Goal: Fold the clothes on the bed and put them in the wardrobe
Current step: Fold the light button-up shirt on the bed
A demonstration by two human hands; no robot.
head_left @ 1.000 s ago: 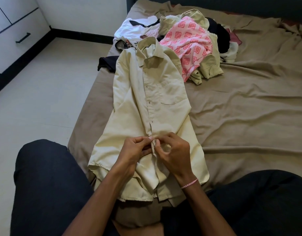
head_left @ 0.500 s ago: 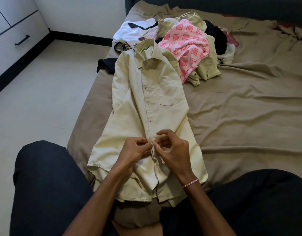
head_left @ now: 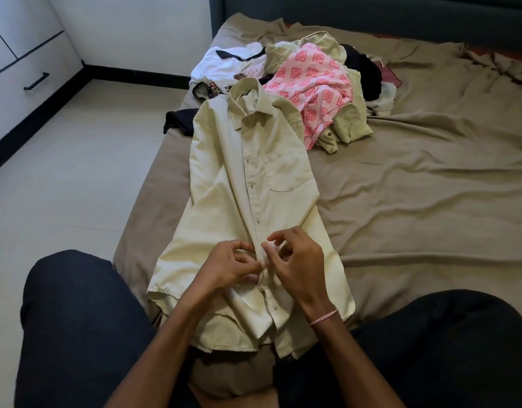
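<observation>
**Head view: a shirt button in hand, folding not yet begun**

Both hands meet at the shirt's front opening. The left hand (head_left: 227,267) pinches one edge between thumb and fingertips, its other fingers curled. The right hand (head_left: 298,269) nips the facing edge, forefinger lifted.

The pale shirt (head_left: 253,178) lies front-up along the bed (head_left: 415,216), collar far, hem at the person's lap. I'd say a lower button is being fastened. The next move calls for easing it through its hole, then smoothing the front flat.

The button itself sits under the fingertips, so I cannot tell whether it is through. The hem bunches between the knees. The pile of clothes (head_left: 312,81) overlaps too much to count. The white cupboard (head_left: 24,63), possibly the wardrobe, is cut off at the left.
</observation>
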